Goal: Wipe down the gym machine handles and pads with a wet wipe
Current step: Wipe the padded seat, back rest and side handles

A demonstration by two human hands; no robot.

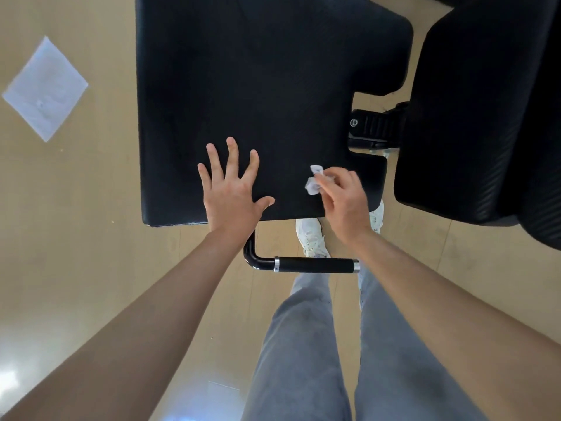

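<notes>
My left hand (232, 189) lies flat with fingers spread wide on the near edge of the black seat pad (258, 95), while my right hand (343, 202) pinches a crumpled wet wipe (312, 182) against the pad's near right corner. A black handle (312, 264) juts out just below the pad, in front of my grey trousers (306, 344) and white shoes (311, 238). A second black pad (479, 117) stands to the right. A white sheet (45, 88) lies on the tan floor (91, 268), well apart to the left.
</notes>
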